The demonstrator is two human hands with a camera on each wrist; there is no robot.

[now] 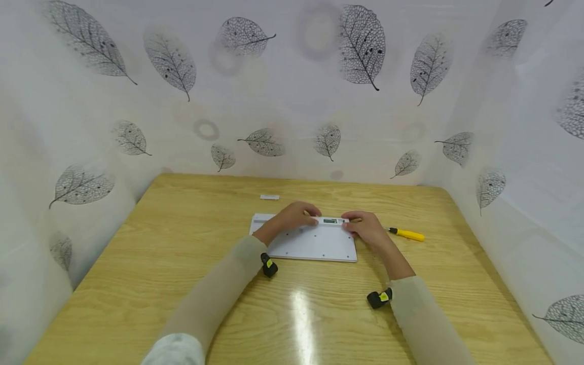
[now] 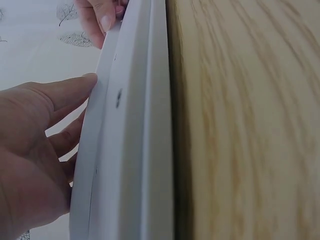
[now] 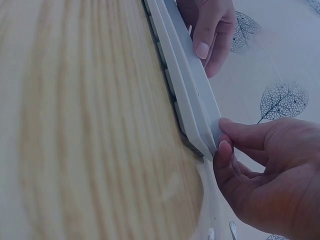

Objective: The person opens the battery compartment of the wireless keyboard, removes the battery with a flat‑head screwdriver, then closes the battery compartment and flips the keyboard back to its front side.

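Note:
A white keyboard (image 1: 315, 246) lies face down on the table, its screw-dotted underside up and the keys' edge showing below in the right wrist view. Along its far edge runs a raised ridge with an uncovered slot (image 1: 330, 221) that shows something green inside. My left hand (image 1: 296, 215) holds this ridge just left of the slot, thumb on the near side and fingers behind. At the far right corner my right hand (image 1: 365, 226) pinches the ridge's end between thumb and fingers. In the left wrist view the left hand (image 2: 37, 145) is beside the ridge.
A small white cover strip (image 1: 269, 197) lies on the wooden table (image 1: 191, 284) behind the keyboard. To the right of the right hand is a screwdriver (image 1: 408, 234) with a yellow handle. Leaf-patterned curtains (image 1: 292, 101) enclose the table's back and sides.

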